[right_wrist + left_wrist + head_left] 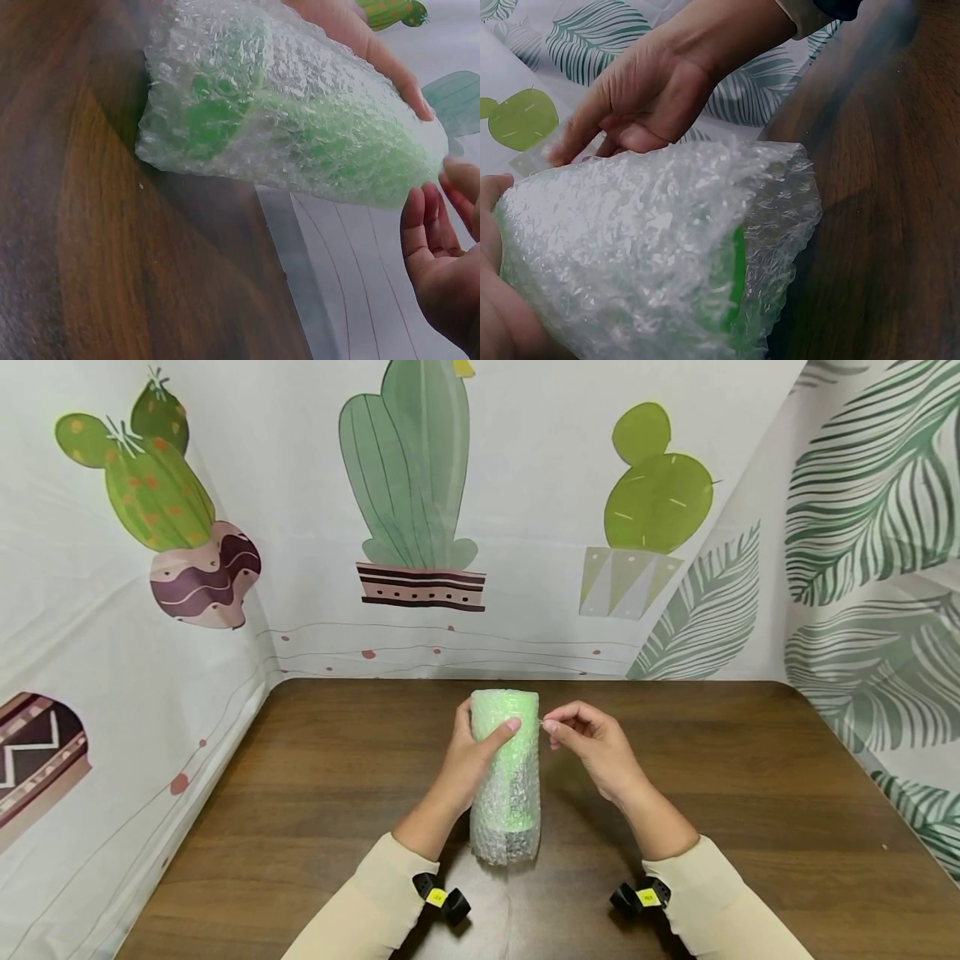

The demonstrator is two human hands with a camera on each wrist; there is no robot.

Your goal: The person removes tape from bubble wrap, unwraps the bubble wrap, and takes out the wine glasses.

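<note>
Left hand (467,760) grips the bubble-wrap bundle (512,793) (greenish inside); right hand (598,750) pinches its edge.

Two forearms in cream sleeves, left (367,902) and right (735,906), slant inward, wrists bare past the cuffs! Here's the left hand (468,753), upright in a firm grip, thumb (498,735) angled up across the front, its other fingers mostly hidden behind. And opposite, the right hand (596,747), bent inward, thumb and forefinger pinching at the tips, remaining fingers curled!
</note>
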